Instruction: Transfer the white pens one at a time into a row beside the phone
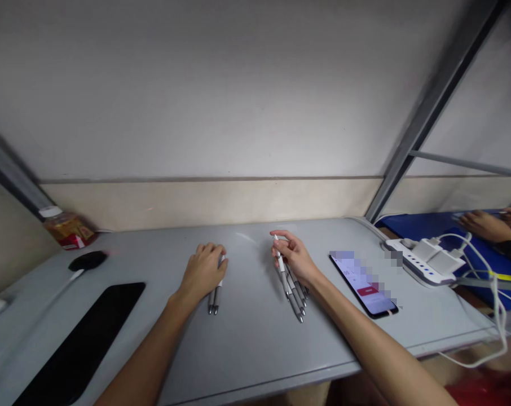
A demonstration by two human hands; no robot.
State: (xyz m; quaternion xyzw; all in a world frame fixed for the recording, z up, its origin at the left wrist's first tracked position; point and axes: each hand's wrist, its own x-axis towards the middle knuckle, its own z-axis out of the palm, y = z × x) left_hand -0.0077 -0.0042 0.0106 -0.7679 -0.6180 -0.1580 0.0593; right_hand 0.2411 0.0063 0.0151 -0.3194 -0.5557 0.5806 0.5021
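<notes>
My left hand point(205, 265) rests on the grey desk, its fingers curled and closed around the upper part of two white-and-grey pens point(214, 301). Their silver tips point toward me, while the other ends are partly hidden under the fingers. To the right, my right hand point(293, 255) pinches one white-and-grey pen point(282, 270) between thumb and fingers, its tip angled down toward me. Under and beside that hand lie several similar pens point(298, 299) in a loose bunch, partly covered by the palm.
Right of my arm lies a lit phone point(365, 285), and beyond it a white power strip point(420, 262) with plugs and cables. On the left are a black mat point(86, 338), a black mouse point(87, 260) and a bottle point(69, 228). Another person's hands point(488, 225) show at far right.
</notes>
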